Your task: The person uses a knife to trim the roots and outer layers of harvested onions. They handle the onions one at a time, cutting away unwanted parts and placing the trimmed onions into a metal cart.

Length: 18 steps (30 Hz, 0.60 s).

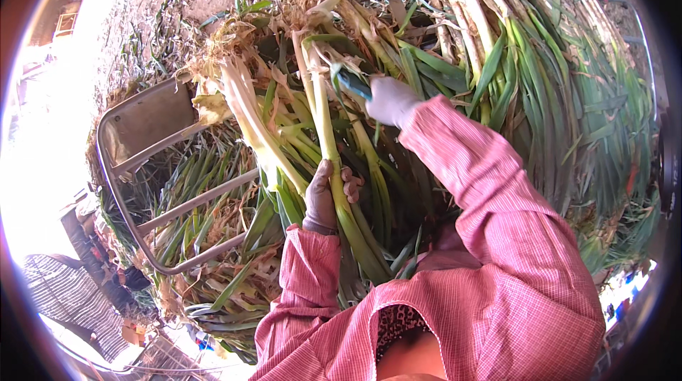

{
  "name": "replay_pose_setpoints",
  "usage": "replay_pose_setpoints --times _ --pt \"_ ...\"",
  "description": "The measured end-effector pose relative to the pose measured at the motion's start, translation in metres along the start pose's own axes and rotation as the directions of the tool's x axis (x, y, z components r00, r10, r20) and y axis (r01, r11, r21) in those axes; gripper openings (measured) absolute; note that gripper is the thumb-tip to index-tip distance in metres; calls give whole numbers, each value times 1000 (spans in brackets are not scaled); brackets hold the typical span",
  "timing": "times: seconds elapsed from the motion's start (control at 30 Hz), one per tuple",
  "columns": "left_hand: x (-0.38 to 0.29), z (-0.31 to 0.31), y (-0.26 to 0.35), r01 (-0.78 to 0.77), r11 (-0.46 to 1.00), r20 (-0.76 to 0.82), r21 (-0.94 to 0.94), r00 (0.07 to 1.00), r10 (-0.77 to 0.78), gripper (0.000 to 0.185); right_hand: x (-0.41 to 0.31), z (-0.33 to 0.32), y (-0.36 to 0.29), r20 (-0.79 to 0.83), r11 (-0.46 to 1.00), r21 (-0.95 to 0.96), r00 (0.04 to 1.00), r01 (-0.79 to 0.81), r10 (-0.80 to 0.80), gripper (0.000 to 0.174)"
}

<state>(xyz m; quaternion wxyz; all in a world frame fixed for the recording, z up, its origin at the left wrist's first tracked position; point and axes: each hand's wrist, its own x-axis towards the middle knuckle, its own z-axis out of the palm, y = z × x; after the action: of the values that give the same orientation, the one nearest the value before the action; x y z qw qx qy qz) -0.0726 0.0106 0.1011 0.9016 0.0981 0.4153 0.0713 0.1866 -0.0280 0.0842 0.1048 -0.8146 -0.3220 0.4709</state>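
Note:
My left hand (pixel 326 194), in a grey-brown glove, is closed around the green part of a long leek or large green onion stalk (pixel 323 109). My right hand (pixel 391 101), in a pale glove, grips a small tool with a teal handle (pixel 352 84). The tool's front end is beside the upper white part of the held stalk, partly hidden by loose leaf skin; its exact kind cannot be told. More stalks with roots (pixel 240 93) lie just left of the held one, leaning on a metal frame.
A metal frame with crossbars (pixel 197 202) stands at the left. A large pile of stalks with green leaves (pixel 533 72) fills the right side. Leaf trimmings (pixel 186 2) litter the ground beyond, and more leaves and dry skins (pixel 234 274) lie under the frame.

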Motion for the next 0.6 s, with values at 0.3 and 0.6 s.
replay_pose_setpoints --times 0.3,0.6 --pt "3 5 -11 -65 987 -131 148 988 85 43 22 -14 -12 34 993 -4 992 -118 118 38" --pt "-5 48 48 13 788 286 -615 935 208 44 16 -7 35 7 995 89 999 -37 37 40"
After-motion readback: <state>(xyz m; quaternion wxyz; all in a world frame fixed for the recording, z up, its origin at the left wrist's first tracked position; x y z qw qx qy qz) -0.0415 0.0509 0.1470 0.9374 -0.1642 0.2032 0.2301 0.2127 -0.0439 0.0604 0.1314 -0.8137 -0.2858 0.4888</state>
